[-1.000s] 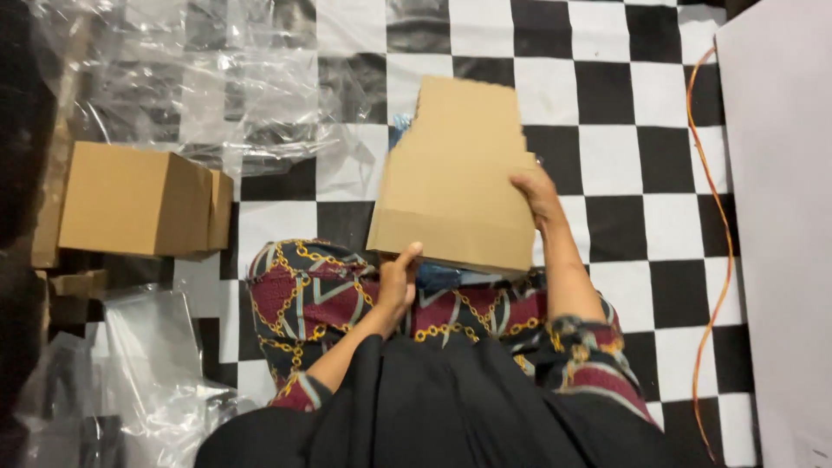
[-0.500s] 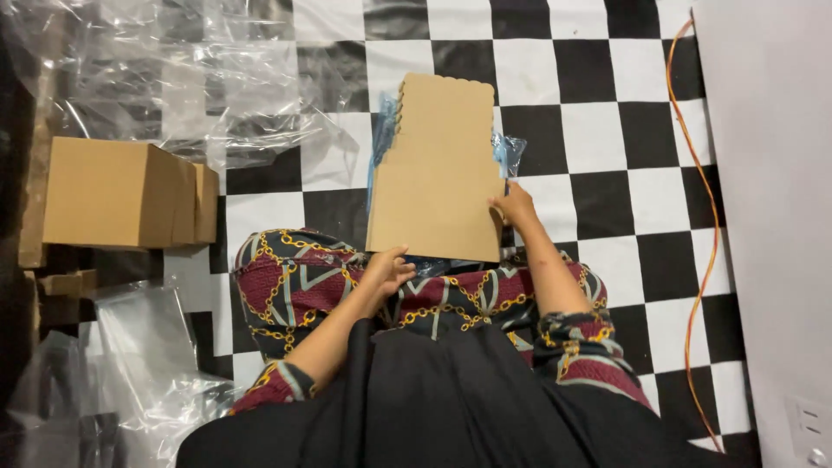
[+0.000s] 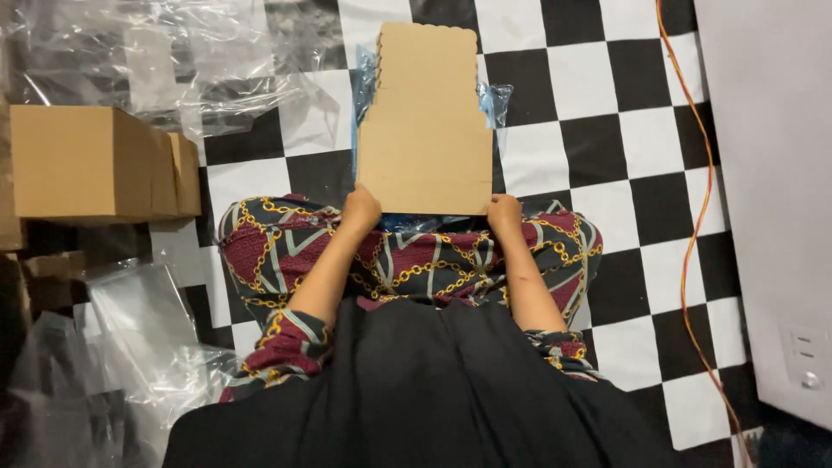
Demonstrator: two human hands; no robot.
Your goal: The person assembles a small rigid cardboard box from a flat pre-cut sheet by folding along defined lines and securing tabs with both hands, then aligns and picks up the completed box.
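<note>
A flat brown cardboard sheet (image 3: 426, 121) with stepped, scalloped edges lies in front of my knees on the black-and-white checkered floor (image 3: 607, 130). My left hand (image 3: 360, 211) grips its near left corner and my right hand (image 3: 503, 211) grips its near right corner. A blue plastic-wrapped thing (image 3: 497, 97) peeks out from under the sheet on both sides; most of it is hidden. My lap is covered by patterned red cloth (image 3: 416, 260).
A closed brown cardboard box (image 3: 87, 162) stands at the left. Crumpled clear plastic film (image 3: 156, 52) lies at the top left, more plastic (image 3: 139, 329) at the lower left. An orange cable (image 3: 702, 199) runs along the white wall (image 3: 771, 173) on the right.
The cardboard sheet has swung from tilted to straight in front of me. My left hand has come up from my lap and taken its near left corner; my right hand has shifted to the near right corner.
</note>
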